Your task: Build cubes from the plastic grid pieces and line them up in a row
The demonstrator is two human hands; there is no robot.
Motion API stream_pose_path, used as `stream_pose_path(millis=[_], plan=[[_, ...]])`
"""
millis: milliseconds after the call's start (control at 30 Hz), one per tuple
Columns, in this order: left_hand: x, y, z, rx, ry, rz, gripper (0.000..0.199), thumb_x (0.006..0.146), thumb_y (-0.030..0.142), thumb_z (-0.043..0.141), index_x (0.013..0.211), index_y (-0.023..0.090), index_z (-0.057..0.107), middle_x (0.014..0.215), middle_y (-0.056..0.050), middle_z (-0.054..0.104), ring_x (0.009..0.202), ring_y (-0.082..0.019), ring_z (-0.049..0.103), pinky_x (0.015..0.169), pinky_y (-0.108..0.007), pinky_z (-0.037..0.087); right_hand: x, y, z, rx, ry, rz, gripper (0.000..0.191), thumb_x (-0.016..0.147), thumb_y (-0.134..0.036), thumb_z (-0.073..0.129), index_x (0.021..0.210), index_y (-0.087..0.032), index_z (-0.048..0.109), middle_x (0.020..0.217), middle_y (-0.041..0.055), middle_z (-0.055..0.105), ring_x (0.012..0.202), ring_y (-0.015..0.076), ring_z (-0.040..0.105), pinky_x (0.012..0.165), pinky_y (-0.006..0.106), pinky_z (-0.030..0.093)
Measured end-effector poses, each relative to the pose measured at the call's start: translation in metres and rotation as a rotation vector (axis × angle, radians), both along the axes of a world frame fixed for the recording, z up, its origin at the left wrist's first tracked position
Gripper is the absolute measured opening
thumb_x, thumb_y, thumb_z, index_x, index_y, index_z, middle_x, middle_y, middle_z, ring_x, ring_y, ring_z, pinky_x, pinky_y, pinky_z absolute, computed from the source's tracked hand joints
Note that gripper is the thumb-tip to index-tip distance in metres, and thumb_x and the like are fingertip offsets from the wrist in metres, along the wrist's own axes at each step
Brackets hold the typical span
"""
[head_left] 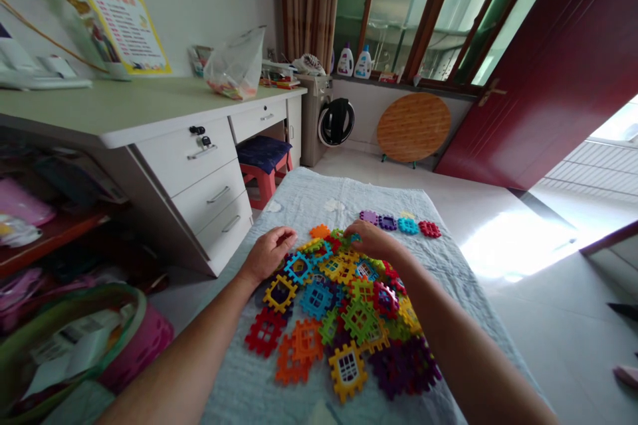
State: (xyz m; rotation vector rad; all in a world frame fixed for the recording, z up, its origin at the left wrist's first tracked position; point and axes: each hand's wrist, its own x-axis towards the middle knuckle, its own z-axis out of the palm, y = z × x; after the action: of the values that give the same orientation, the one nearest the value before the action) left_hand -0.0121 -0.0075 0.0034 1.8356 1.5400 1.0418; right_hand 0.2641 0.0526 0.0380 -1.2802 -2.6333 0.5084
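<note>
Colourful plastic interlocking building blocks [316,297], square with notched edges and some with window-like grids, lie heaped on the cloth-covered surface. At the left edge of the heap hovers my left hand [269,254], its fingers loosely bent and nothing visible in them. My right hand [373,239] reaches over the far side of the pile with fingers bent down around a blue block [355,238], mostly hidden beneath them. Just beyond it, a purple block [369,216], a dark violet block [387,222], a light blue block [407,225] and a red block [429,230] form a row.
Light blue cloth [319,192] covers the surface. A white desk [164,99] with drawers stands at left, a stool [264,163] beside it. Farther back are a washing machine [314,113] and a round wooden board [413,126]. A pink basket [144,339] sits lower left.
</note>
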Motion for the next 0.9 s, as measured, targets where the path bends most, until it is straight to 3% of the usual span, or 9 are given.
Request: stream_pose_path(millis=[200,333,433,567,667,767,833,900], plan=[[0.001,-0.002,0.001,-0.024,0.009,-0.007,0.035,0.087,0.048,0.048,0.096,0.019,0.065,0.094,-0.002,0.069,0.087,-0.020,0.063,0.080,-0.027,0.047,0.017,-0.031,0.017,-0.066,0.104,-0.042,0.022,0.073,-0.010,0.054,0.087,-0.018,0.069,0.091,0.0057,0.070,0.084,0.0178,0.061,0.077,0.028,0.044],[0.001,-0.001,0.001,-0.008,0.032,-0.009,0.034,0.087,0.046,0.046,0.096,0.019,0.065,0.094,-0.002,0.069,0.087,-0.020,0.064,0.081,-0.028,0.048,0.030,-0.042,0.018,-0.098,0.206,-0.110,0.021,0.075,-0.016,0.052,0.087,-0.019,0.069,0.088,0.0031,0.070,0.081,0.0165,0.060,0.074,0.027,0.044],[0.002,-0.001,0.001,0.072,0.093,-0.007,0.031,0.087,0.044,0.047,0.095,0.019,0.064,0.095,-0.004,0.068,0.088,-0.020,0.063,0.082,-0.030,0.048,0.040,-0.041,0.013,-0.202,0.302,-0.173,0.021,0.078,-0.018,0.047,0.081,-0.018,0.068,0.077,0.0007,0.068,0.070,0.0142,0.059,0.067,0.026,0.044],[0.009,-0.004,0.008,0.254,0.201,-0.009,0.027,0.086,0.040,0.050,0.094,0.018,0.063,0.102,-0.007,0.065,0.099,-0.022,0.059,0.092,-0.036,0.045,0.050,-0.037,0.007,-0.234,0.416,-0.232,0.021,0.079,-0.019,0.046,0.083,-0.017,0.066,0.082,0.0017,0.068,0.074,0.0143,0.060,0.071,0.027,0.045],[0.022,-0.007,0.019,0.326,0.260,-0.038,0.024,0.087,0.038,0.050,0.096,0.019,0.062,0.108,-0.008,0.063,0.107,-0.023,0.056,0.098,-0.039,0.042,0.050,-0.039,0.006,-0.182,0.362,-0.219,0.025,0.079,-0.025,0.053,0.101,-0.019,0.065,0.099,0.0041,0.068,0.087,0.0174,0.061,0.079,0.031,0.046],[0.041,-0.006,0.031,0.327,0.345,-0.115,0.022,0.086,0.035,0.053,0.098,0.020,0.063,0.112,-0.008,0.063,0.109,-0.023,0.055,0.099,-0.038,0.041,0.039,-0.045,0.006,-0.098,0.226,-0.159,0.046,0.073,-0.034,0.065,0.117,-0.020,0.059,0.118,0.0084,0.062,0.108,0.0237,0.055,0.092,0.038,0.041],[0.056,0.000,0.037,0.302,0.434,-0.195,0.024,0.083,0.034,0.057,0.101,0.019,0.063,0.114,-0.008,0.063,0.110,-0.023,0.055,0.099,-0.037,0.040,0.028,-0.051,0.006,-0.044,0.124,-0.123,0.053,0.069,-0.034,0.070,0.119,-0.018,0.059,0.119,0.0106,0.062,0.111,0.0267,0.052,0.094,0.040,0.040],[0.069,0.008,0.042,0.254,0.532,-0.271,0.029,0.079,0.034,0.061,0.104,0.019,0.063,0.114,-0.008,0.064,0.110,-0.025,0.055,0.099,-0.037,0.040,0.018,-0.055,0.008,0.000,0.044,-0.094,0.046,0.070,-0.028,0.069,0.114,-0.017,0.062,0.111,0.0108,0.065,0.106,0.0267,0.053,0.092,0.039,0.039]])
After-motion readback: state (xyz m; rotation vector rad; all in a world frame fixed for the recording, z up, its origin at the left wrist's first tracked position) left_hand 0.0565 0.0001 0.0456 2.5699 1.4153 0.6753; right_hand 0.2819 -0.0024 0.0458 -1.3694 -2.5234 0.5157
